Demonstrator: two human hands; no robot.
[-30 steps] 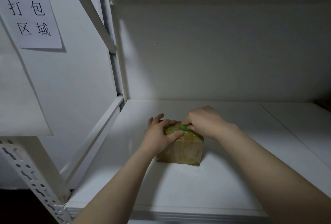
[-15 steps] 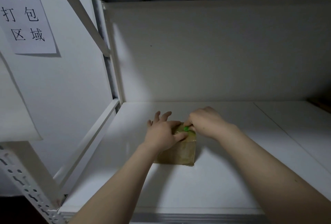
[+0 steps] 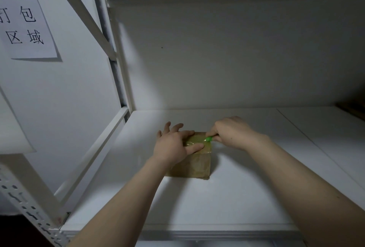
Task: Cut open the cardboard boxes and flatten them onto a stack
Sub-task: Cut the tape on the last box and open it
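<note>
Left hand (image 3: 173, 146) (flatter now) atop box (image 3: 195, 164)

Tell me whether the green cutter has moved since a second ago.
Yes. The green cutter has slid right across the cardboard box, from mid-top to near its right edge.
</note>
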